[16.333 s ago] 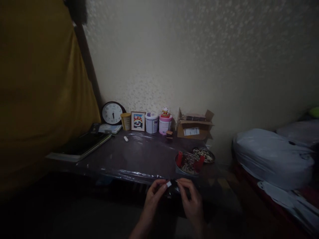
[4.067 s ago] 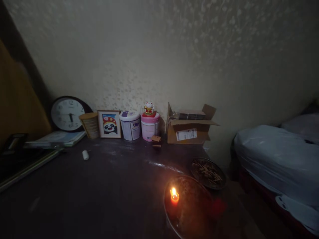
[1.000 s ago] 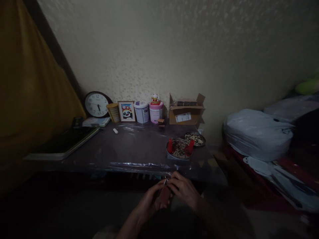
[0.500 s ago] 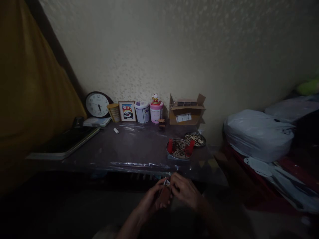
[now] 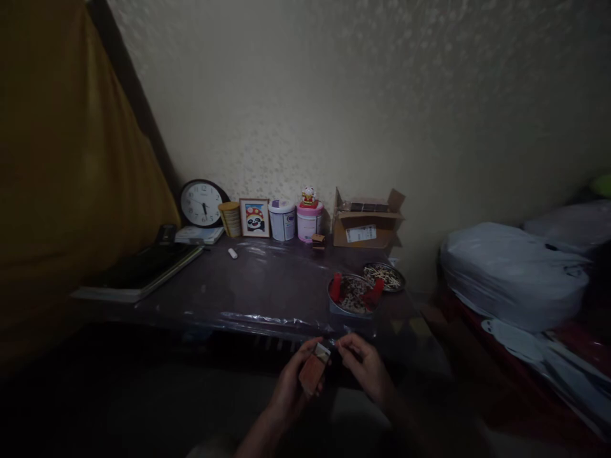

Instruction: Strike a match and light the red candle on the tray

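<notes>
My left hand [image 5: 292,376] is wrapped round a small reddish-brown matchbox [image 5: 313,373], tilted, with its pale inner tray [image 5: 323,352] slid partly out at the top. Just right of the box, apart from it, my right hand [image 5: 365,366] has thumb and forefinger pinched together. Any small thing in that pinch is too dim to name. Beyond the hands, on the table, stands a round tin [image 5: 353,312] of dark and pale bits with two red pieces at its sides. Behind it lies a round dish [image 5: 384,278] of thin pale sticks.
The plastic-covered table [image 5: 272,286] has its front edge beyond my hands. Along the wall stand a clock [image 5: 203,203], a framed panda picture [image 5: 254,218], two tubs [image 5: 282,221] and an open carton [image 5: 365,232]. A laptop-like slab [image 5: 143,273] lies left; white bags [image 5: 510,273] are piled right.
My right hand has drawn away from the matchbox's open end to the right, still pinched. The left hand keeps the box, its face now turned more to view. The camera view has shifted slightly.
</notes>
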The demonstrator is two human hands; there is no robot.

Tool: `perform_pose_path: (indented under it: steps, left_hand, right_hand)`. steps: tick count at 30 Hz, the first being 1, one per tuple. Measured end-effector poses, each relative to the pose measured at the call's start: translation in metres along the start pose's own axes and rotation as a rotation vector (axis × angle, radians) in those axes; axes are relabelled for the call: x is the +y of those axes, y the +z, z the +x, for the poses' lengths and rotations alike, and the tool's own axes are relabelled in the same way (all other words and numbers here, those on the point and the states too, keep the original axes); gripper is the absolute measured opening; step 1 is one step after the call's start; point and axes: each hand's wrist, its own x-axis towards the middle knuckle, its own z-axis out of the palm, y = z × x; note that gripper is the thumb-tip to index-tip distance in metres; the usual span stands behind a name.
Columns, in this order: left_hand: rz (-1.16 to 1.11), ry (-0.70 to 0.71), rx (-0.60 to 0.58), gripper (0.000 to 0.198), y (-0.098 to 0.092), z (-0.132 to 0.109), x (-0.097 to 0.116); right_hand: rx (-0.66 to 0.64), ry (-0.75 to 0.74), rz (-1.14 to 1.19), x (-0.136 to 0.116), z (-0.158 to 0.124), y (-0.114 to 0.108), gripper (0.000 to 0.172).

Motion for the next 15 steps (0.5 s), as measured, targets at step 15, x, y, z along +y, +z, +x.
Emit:
perform_pose_path:
  steps: [15]
  left_hand:
    - [0.075,0.263,0.083,0.021,-0.004,0.007,0.002]
  right_hand:
    - [0.044,-0.011,0.068,0.004,-0.002,0.017,0.028]
